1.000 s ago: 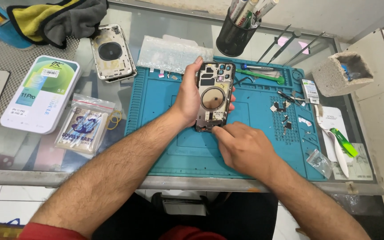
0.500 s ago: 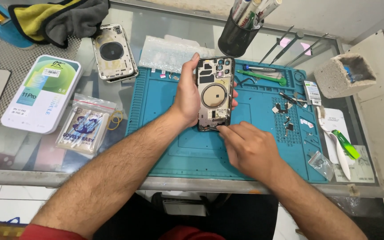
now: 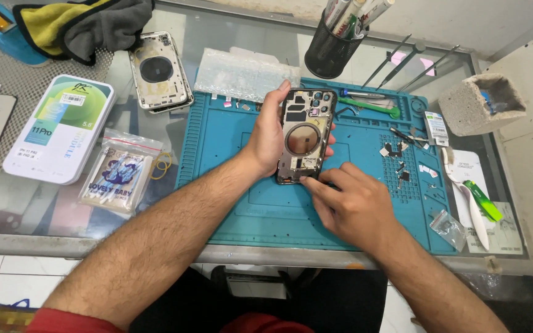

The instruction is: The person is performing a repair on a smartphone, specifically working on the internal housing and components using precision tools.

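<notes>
Left hand (image 3: 268,137) gripping phone housing (image 3: 303,135), right hand (image 3: 351,206) fingertips at its base

You have two phone housings, one in your left hand (image 3: 266,139) and one on the glass (image 3: 158,71), plus one blue mat (image 3: 229,154), one pen cup (image 3: 328,55), one cloth (image 3: 87,28) and three long tools (image 3: 402,61).

Phone frame's (image 3: 304,137) lower edge — behind fingertips (image 3: 308,182)
</notes>
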